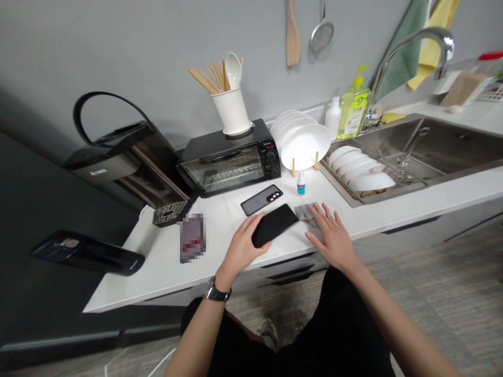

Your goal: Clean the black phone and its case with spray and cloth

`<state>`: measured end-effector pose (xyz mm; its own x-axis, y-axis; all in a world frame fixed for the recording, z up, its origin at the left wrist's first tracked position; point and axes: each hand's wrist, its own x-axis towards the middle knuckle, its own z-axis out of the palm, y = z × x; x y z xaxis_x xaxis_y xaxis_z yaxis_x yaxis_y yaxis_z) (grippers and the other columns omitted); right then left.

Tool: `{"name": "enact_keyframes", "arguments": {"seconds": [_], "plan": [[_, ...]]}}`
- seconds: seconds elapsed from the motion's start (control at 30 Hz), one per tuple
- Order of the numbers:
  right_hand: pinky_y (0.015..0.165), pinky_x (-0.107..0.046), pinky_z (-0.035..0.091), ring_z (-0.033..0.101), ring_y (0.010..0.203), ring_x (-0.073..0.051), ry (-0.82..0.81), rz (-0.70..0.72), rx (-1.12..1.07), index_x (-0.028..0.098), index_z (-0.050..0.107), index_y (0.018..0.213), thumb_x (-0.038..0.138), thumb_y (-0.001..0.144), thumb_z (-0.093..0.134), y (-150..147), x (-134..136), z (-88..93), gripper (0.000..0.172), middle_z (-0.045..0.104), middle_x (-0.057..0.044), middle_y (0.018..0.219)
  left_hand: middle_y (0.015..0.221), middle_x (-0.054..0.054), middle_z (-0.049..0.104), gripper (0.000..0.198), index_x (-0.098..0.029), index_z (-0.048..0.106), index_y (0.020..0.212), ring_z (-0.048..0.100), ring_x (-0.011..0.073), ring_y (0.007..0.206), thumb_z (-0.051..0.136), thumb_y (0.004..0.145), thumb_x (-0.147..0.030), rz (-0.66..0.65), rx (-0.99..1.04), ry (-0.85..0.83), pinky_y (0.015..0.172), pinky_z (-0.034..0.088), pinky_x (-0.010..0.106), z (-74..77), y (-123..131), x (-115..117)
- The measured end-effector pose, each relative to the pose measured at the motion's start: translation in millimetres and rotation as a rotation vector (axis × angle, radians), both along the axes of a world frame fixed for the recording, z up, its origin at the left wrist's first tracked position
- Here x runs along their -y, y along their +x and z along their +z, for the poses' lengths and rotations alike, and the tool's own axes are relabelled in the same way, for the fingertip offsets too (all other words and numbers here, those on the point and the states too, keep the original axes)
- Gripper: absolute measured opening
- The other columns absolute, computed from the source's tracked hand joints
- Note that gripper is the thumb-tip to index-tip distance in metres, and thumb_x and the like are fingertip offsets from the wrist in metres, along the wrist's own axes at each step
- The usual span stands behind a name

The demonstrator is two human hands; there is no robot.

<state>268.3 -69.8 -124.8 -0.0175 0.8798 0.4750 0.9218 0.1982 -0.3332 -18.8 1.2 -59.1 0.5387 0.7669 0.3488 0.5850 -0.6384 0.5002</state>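
My left hand (244, 242), a watch on its wrist, grips the left end of a black smartphone (275, 225) between thumb and fingers. The phone's dark face points up, just over the counter. Beside the phone's right end, my right hand (330, 236) lies with fingers spread, its fingertips at a crumpled grey cloth (305, 211). Part of the cloth is hidden under those fingers. Behind the phone lies a phone case (262, 200) with camera cutouts. A small white bottle (301, 184) with a blue label stands upright behind the cloth.
A toaster oven (231, 165) carries a white utensil holder (232, 111). To the left are a black drinks machine (137, 167), a dark bottle (88, 253) and a blurred-out flat item (192, 238). White plates (302, 141) stand in a rack beside the sink (451, 141). The counter's front edge is close.
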Motion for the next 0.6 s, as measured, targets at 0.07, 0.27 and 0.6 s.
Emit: {"name": "enact_keyframes", "arguments": {"seconds": [0.07,0.27,0.6], "plan": [[0.126,-0.059,0.028,0.027,0.158,-0.032,-0.004,-0.005,0.002,0.018,0.028,0.164,0.055,0.106,0.042,0,0,-0.9,0.071,0.037,-0.013,0.167,0.146,0.011,0.060,0.077,-0.025,0.043,0.156,0.059,0.0259,0.133,0.076,0.087,-0.030,0.025,0.032,0.036,0.118,0.045,0.042,4.3,0,-30],[0.124,-0.056,0.032,0.035,0.155,-0.031,0.004,-0.009,-0.010,0.019,0.035,0.161,0.053,0.106,0.042,-2,-1,-0.4,0.065,0.041,-0.013,0.166,0.138,0.012,0.065,0.064,-0.018,0.058,0.144,0.064,0.0292,0.126,0.076,0.083,-0.028,0.068,0.017,-0.034,0.115,0.048,0.045,-7.1,-4,-112],[0.108,-0.047,0.052,0.065,0.126,-0.026,0.237,0.220,-0.356,0.025,0.067,0.123,0.025,0.104,0.048,-34,19,11.2,0.026,0.074,-0.008,0.124,0.142,0.007,0.060,0.055,-0.027,0.059,0.144,0.061,0.0254,0.130,0.072,0.091,-0.032,-0.004,-0.027,-0.107,0.119,0.046,0.042,-15.6,-29,-44]]}}
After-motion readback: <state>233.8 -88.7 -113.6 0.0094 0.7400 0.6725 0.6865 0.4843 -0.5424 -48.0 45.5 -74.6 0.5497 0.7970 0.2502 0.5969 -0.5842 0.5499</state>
